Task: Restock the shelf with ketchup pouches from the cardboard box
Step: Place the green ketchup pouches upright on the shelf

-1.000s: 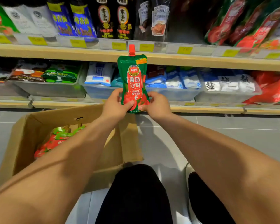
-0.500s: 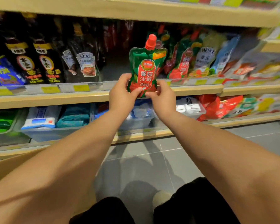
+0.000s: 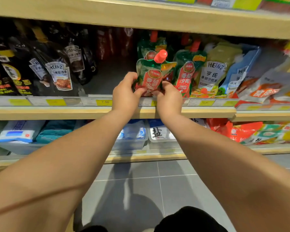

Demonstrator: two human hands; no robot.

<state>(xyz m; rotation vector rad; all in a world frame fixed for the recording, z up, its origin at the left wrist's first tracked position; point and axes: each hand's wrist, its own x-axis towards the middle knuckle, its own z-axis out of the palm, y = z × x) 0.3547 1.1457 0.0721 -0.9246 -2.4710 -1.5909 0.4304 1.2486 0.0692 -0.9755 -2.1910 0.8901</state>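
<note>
A green and red ketchup pouch [image 3: 151, 76] with a red cap is held by its lower corners. My left hand [image 3: 126, 94] grips its left side and my right hand [image 3: 168, 97] its right side. The pouch tilts slightly right, just above the front edge of the wooden shelf [image 3: 57, 113]. Behind it stands another ketchup pouch [image 3: 151, 46], and a third ketchup pouch [image 3: 185, 74] stands right beside it on the shelf. The cardboard box is out of view.
Dark Heinz sauce pouches [image 3: 59, 76] fill the shelf's left; a gap lies between them and the ketchup. White and blue Heinz pouches [image 3: 213, 76] stand to the right. A shelf board [image 3: 141, 17] runs overhead. Salt bags in bins [image 3: 159, 133] sit below.
Both hands have carried the pouch up and forward to the shelf's front edge beside the other ketchup pouches. The view has risen; the cardboard box has left the frame.
</note>
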